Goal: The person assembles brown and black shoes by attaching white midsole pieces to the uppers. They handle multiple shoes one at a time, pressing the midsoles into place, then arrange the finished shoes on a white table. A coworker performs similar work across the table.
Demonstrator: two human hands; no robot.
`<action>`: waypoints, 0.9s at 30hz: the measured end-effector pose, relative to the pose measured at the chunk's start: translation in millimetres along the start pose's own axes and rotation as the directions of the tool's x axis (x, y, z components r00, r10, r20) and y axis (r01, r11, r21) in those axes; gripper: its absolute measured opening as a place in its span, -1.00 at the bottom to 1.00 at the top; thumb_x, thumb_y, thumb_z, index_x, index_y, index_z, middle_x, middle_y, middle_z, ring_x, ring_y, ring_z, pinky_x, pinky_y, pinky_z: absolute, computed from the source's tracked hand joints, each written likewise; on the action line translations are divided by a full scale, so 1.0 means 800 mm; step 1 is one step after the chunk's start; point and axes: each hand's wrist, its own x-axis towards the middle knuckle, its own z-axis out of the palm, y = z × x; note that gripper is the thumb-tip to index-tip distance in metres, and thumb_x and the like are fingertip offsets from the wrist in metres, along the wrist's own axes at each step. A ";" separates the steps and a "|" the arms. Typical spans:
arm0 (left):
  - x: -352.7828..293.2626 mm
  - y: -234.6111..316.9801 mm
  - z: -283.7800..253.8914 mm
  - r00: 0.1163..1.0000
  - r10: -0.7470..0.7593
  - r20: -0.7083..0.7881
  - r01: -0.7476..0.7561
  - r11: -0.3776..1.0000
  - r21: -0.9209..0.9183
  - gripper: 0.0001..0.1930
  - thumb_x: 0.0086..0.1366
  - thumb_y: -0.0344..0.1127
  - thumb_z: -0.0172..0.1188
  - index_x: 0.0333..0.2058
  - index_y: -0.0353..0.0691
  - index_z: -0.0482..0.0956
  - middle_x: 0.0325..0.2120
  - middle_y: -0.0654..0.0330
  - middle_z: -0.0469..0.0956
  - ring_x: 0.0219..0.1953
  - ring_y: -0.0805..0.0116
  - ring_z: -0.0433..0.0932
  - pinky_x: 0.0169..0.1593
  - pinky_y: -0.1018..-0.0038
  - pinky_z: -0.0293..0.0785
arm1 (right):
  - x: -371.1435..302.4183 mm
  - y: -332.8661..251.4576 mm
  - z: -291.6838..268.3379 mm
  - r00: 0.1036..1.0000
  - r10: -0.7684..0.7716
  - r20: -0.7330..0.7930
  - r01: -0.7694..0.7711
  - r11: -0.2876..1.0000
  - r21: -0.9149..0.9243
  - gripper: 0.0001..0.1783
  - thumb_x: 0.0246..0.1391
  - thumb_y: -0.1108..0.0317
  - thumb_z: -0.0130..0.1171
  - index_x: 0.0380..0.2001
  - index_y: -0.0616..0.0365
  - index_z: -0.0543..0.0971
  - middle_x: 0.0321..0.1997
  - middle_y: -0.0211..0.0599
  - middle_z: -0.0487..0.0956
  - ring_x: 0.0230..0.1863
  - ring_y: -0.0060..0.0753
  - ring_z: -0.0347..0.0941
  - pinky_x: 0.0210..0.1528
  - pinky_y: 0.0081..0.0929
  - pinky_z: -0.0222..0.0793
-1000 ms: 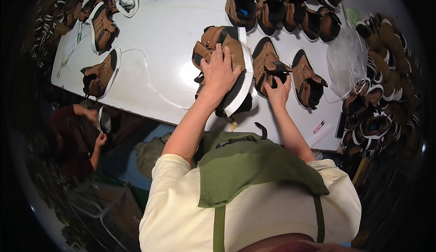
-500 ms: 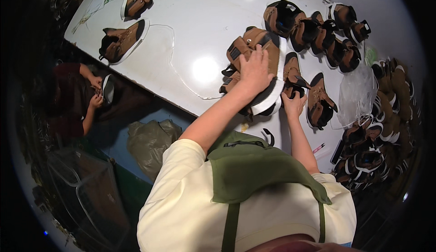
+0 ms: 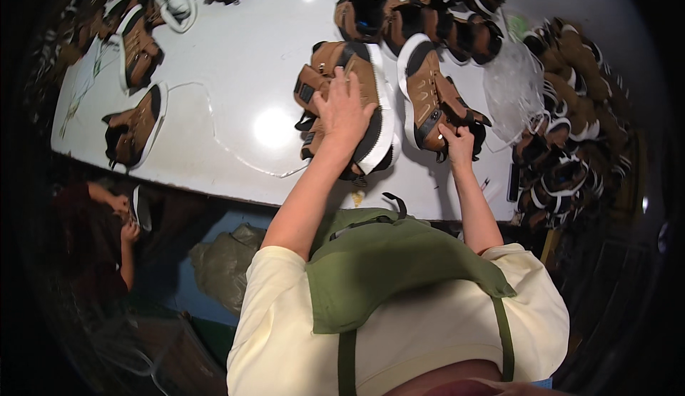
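My left hand point(image 3: 344, 107) lies with its fingers spread on a brown shoe point(image 3: 360, 75) with a black toe and a thick white sole. That shoe is on its side, over at least one more brown shoe point(image 3: 312, 139) whose strap shows at the left. To the right, my right hand point(image 3: 460, 143) pinches the heel end of another brown shoe point(image 3: 426, 96), its toe pointing away from me and its white sole facing left. Dark shoe parts beside that hand overlap, so I cannot tell whether a second shoe lies under it.
Several brown shoes point(image 3: 399, 21) stand in rows at the back. More shoes point(image 3: 132, 128) lie at the table's left. A clear plastic bag point(image 3: 510, 89) and heaped shoes point(image 3: 571, 103) are at the right. A co-worker's hands point(image 3: 128, 217) hold a shoe at the lower left.
The view has shifted, so the table sits further left in it. My right hand has taken hold of a shoe and tilted it up on its side. My left hand still rests on its shoe.
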 end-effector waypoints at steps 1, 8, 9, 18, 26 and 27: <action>0.001 0.000 0.005 1.000 0.018 -0.002 -0.018 1.000 0.004 -0.19 0.15 0.14 0.21 0.25 -0.22 0.22 0.31 -0.05 0.09 0.26 0.23 0.21 0.17 -0.07 0.09 | 0.004 -0.009 -0.015 0.999 0.041 0.004 -0.041 0.999 0.008 -0.65 -0.11 0.28 0.41 -0.52 0.42 0.58 -0.33 -0.30 0.51 -0.28 -0.47 0.38 -0.21 -0.51 0.29; 0.002 0.002 0.008 0.996 0.068 -0.055 -0.068 0.998 -0.003 -0.21 0.12 0.11 0.25 0.21 -0.25 0.26 0.27 -0.06 0.16 0.21 0.18 0.27 0.10 -0.03 0.14 | -0.012 -0.157 -0.033 0.912 -0.404 0.068 0.407 0.877 -0.254 -0.75 -0.18 0.30 0.37 -0.46 0.26 0.64 -0.19 -0.09 0.54 -0.19 -0.11 0.47 -0.17 -0.36 0.37; 0.001 0.002 0.009 0.996 0.072 -0.054 -0.073 0.997 -0.003 -0.21 0.12 0.11 0.25 0.21 -0.25 0.27 0.27 -0.06 0.17 0.21 0.19 0.28 0.10 -0.03 0.15 | -0.016 -0.183 -0.030 0.898 -0.430 0.098 0.435 0.829 -0.351 -0.76 -0.19 0.30 0.37 -0.47 0.25 0.63 -0.19 -0.09 0.53 -0.19 -0.10 0.46 -0.17 -0.33 0.38; 0.001 -0.004 0.004 0.998 0.054 -0.035 -0.055 0.998 -0.020 -0.29 0.10 0.03 0.27 0.16 -0.20 0.32 0.28 0.02 0.13 0.19 0.27 0.24 0.14 -0.03 0.13 | -0.037 -0.289 0.054 0.715 -0.526 0.459 0.665 0.313 -0.678 -0.76 -0.23 0.32 0.32 -0.43 0.20 0.61 -0.01 -0.01 0.43 -0.04 -0.02 0.35 -0.07 -0.22 0.34; 0.008 -0.013 0.085 0.986 -0.100 -0.132 -0.058 0.538 -0.841 -0.59 0.25 -0.16 0.01 0.06 -0.15 0.42 -0.09 0.15 0.48 0.07 0.28 0.32 0.16 0.04 -0.03 | -0.089 -0.278 0.104 0.441 -0.518 0.733 0.856 -0.002 -0.517 -0.80 -0.26 0.37 0.14 -0.55 0.27 0.62 0.00 0.14 0.40 -0.07 0.00 0.30 -0.12 -0.20 0.18; 0.004 -0.017 0.092 0.984 -0.133 -0.120 -0.086 0.238 -0.968 -0.58 0.23 -0.10 0.04 0.04 -0.11 0.45 -0.06 0.16 0.47 0.08 0.25 0.31 0.15 0.03 -0.03 | -0.094 -0.276 0.110 0.421 -0.554 0.718 0.857 -0.017 -0.516 -0.80 -0.29 0.37 0.14 -0.56 0.27 0.63 -0.03 0.13 0.40 -0.11 -0.01 0.31 -0.13 -0.21 0.18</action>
